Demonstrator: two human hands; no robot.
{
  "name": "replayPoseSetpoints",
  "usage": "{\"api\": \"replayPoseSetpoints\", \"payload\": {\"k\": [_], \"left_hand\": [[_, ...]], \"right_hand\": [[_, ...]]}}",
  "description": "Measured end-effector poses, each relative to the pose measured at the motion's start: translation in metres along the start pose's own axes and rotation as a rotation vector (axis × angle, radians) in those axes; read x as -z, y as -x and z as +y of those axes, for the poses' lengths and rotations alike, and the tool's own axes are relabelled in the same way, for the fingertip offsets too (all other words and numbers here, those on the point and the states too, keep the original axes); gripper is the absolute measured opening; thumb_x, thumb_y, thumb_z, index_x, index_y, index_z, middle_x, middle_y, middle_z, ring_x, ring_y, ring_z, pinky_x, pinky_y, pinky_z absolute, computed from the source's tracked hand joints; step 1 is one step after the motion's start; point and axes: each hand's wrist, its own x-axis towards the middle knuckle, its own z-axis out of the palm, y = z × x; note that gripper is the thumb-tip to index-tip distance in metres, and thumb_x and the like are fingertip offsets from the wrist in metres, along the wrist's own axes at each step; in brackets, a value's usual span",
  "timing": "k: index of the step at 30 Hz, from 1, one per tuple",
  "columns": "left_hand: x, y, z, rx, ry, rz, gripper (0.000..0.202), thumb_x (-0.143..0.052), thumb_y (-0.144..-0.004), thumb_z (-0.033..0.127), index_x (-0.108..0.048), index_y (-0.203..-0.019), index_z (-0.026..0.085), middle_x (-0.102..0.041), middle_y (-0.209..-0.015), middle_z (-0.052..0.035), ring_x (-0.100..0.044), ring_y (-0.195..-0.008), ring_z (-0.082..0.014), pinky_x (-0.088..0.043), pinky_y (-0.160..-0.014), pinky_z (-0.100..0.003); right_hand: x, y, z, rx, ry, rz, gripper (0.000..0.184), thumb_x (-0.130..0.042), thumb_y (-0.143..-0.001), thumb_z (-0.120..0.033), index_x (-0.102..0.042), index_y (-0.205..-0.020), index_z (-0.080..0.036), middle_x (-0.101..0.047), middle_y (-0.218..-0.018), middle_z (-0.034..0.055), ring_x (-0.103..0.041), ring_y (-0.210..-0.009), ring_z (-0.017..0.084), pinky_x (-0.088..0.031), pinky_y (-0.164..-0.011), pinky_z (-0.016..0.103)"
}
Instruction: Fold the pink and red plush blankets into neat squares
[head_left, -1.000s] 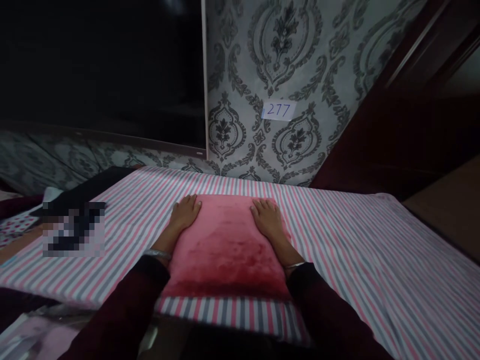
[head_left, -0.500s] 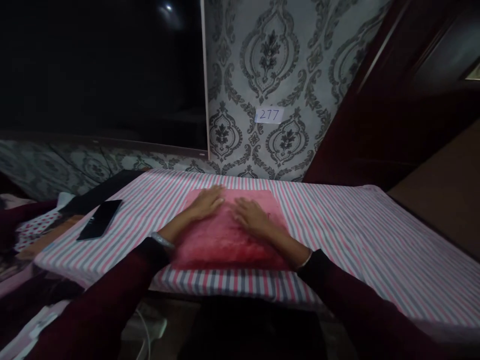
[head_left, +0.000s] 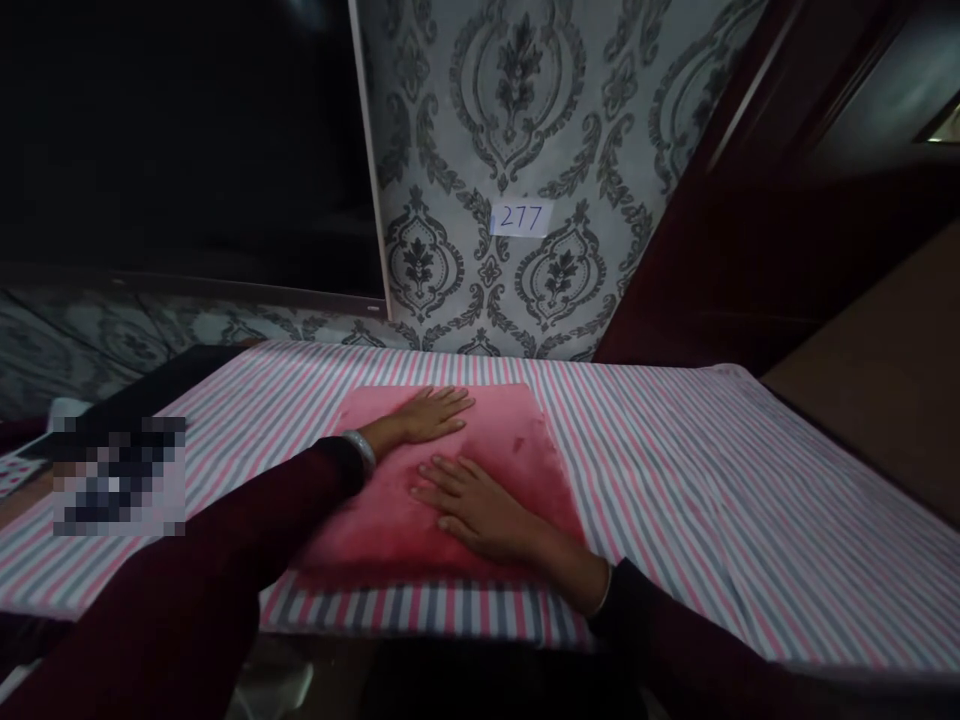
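A pink plush cloth, shading to deeper red toward its near edge, lies flat as a rough rectangle on the striped table cover. Resting on its upper part is my left hand, palm down with the fingers stretched to the right. My right hand lies flat lower down, near the middle of the cloth, fingers spread and pointing up and left. Neither hand grips anything. A small dark mark shows on the cloth right of my hands.
The striped cover spreads over the table. A pixelated patch hides the left side of it. Behind stand a large dark screen and patterned wallpaper with a paper label reading 277. Dark red wood panelling rises at right.
My right hand has slid down over the cloth toward me, while my left stays near the top with its fingers turned more to the right. The camera view has shifted slightly.
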Motion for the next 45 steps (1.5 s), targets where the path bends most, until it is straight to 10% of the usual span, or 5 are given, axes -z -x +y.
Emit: {"api": "replayPoseSetpoints", "payload": {"k": [13,22,30,37,45], "left_hand": [[-0.001,-0.043,-0.038,0.145,0.024,0.018,0.057,-0.023,-0.104,0.044,-0.045,-0.153,0.027,-0.031,-0.167,-0.0054,-0.022,-0.156,-0.0249,-0.016,-0.126,-0.051],[0.031,-0.026,0.016,0.045,-0.155,0.220,0.055,-0.031,-0.103,0.040,-0.053,-0.148,0.016,-0.046,-0.158,-0.0136,-0.035,-0.150,-0.0288,-0.023,-0.125,-0.047],[0.003,-0.037,0.084,-0.340,0.045,-0.082,0.063,-0.029,-0.104,0.059,-0.029,-0.160,0.033,-0.025,-0.169,-0.0042,-0.015,-0.158,-0.0278,-0.009,-0.126,-0.058],[-0.011,-0.078,0.062,-0.319,0.023,-0.016,0.068,-0.034,-0.101,0.063,-0.025,-0.161,0.034,-0.019,-0.170,-0.0058,-0.010,-0.158,-0.0292,-0.006,-0.125,-0.061],[-0.016,-0.121,0.031,-0.256,0.161,-0.028,0.068,-0.025,-0.102,0.064,-0.037,-0.158,0.029,-0.030,-0.167,-0.0026,-0.024,-0.156,-0.0208,-0.016,-0.128,-0.040]], "right_hand": [[-0.003,-0.001,0.003,0.006,0.025,0.044,0.054,-0.038,-0.108,-0.043,-0.032,-0.160,-0.028,-0.019,-0.170,0.0020,-0.007,-0.158,0.020,-0.008,-0.129,0.048],[0.020,0.005,-0.009,0.004,0.029,0.095,0.050,-0.049,-0.105,-0.045,-0.050,-0.150,-0.025,-0.034,-0.165,0.0040,-0.025,-0.154,0.025,-0.013,-0.129,0.046],[0.013,0.052,-0.001,-0.042,0.185,0.089,0.055,-0.043,-0.106,-0.051,-0.043,-0.155,-0.027,-0.033,-0.166,0.0070,-0.026,-0.154,0.027,-0.016,-0.126,0.053],[-0.007,0.053,0.012,-0.013,0.181,0.160,0.055,-0.041,-0.106,-0.052,-0.039,-0.157,-0.031,-0.027,-0.168,0.0017,-0.019,-0.156,0.026,-0.014,-0.129,0.051],[-0.011,0.054,0.015,-0.039,0.139,0.176,0.058,-0.039,-0.104,-0.058,-0.032,-0.159,-0.040,-0.024,-0.169,-0.0059,-0.018,-0.156,0.026,-0.014,-0.130,0.049]]}}
